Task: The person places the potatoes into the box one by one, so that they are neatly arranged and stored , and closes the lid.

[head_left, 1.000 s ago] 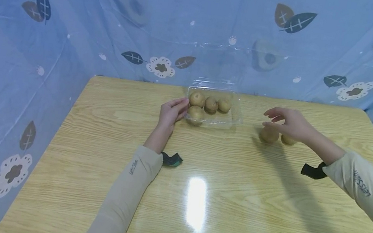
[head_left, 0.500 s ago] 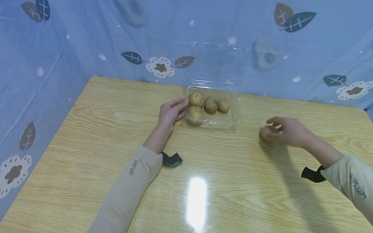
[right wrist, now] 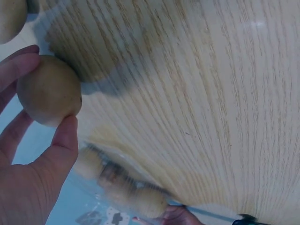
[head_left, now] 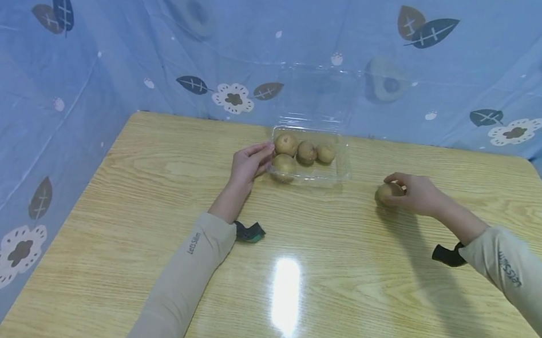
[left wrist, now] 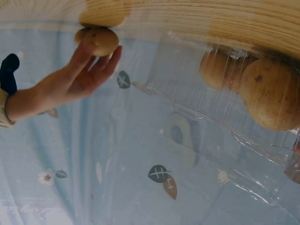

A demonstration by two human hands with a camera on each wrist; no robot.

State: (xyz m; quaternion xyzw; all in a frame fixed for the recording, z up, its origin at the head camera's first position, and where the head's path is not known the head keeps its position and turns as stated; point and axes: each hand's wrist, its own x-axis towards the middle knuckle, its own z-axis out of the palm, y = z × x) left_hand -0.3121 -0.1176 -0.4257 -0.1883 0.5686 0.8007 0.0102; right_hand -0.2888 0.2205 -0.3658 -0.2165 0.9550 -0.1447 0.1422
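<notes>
On the wooden table (head_left: 292,241) my right hand (head_left: 415,193) grips a round brown fruit (head_left: 385,192) between thumb and fingers; the right wrist view shows this fruit (right wrist: 49,91) pinched just off the wood. A second loose fruit (right wrist: 9,18) lies close beside it. A clear plastic container (head_left: 341,170) at the table's far middle holds several of the same fruits (head_left: 307,152). My left hand (head_left: 249,164) rests with relaxed fingers against the container's left side. From the left wrist, the container (left wrist: 201,89) and its fruits (left wrist: 269,96) fill the right, with the right hand (left wrist: 70,82) beyond.
The container's clear lid (head_left: 317,97) stands open against the blue patterned sheet (head_left: 114,26) that walls in the back and sides of the table. Black straps (head_left: 249,230) hang at both wrists. A bright light reflection (head_left: 285,295) lies on the near middle of the table.
My right hand came down from hovering open above the two loose fruits and closed its fingers round the left one. The left hand and the container have stayed put.
</notes>
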